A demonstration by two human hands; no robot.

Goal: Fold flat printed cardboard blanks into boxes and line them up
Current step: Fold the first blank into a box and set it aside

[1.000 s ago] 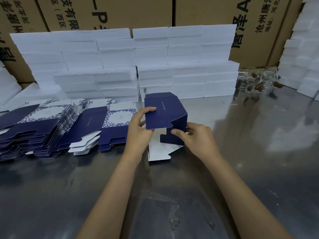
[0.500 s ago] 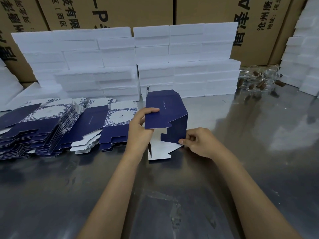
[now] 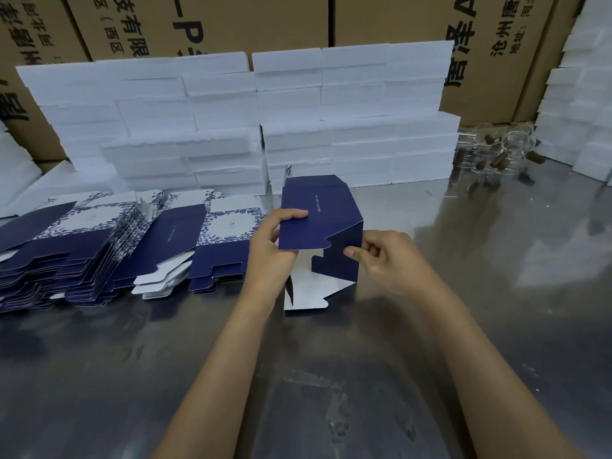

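A navy cardboard box (image 3: 319,220), half opened into a tube, stands on the steel table (image 3: 480,309) in the middle of the view. Its white inner flaps (image 3: 308,294) lie spread toward me. My left hand (image 3: 270,253) grips the box's near left edge, thumb on top of the upper panel. My right hand (image 3: 385,260) pinches the box's right side wall with thumb and curled fingers. Left of the box lie fanned stacks of flat navy and floral printed blanks (image 3: 99,246).
White foam blocks (image 3: 298,120) are stacked in a wall behind the box, with more (image 3: 583,104) at the far right. Brown shipping cartons (image 3: 205,24) stand behind them. Clear glass bottles with brown stoppers (image 3: 496,154) lie at the back right.
My right hand rose from the table beside the lower flap to the box's right wall and now pinches it. The left hand kept its grip on the upper panel.
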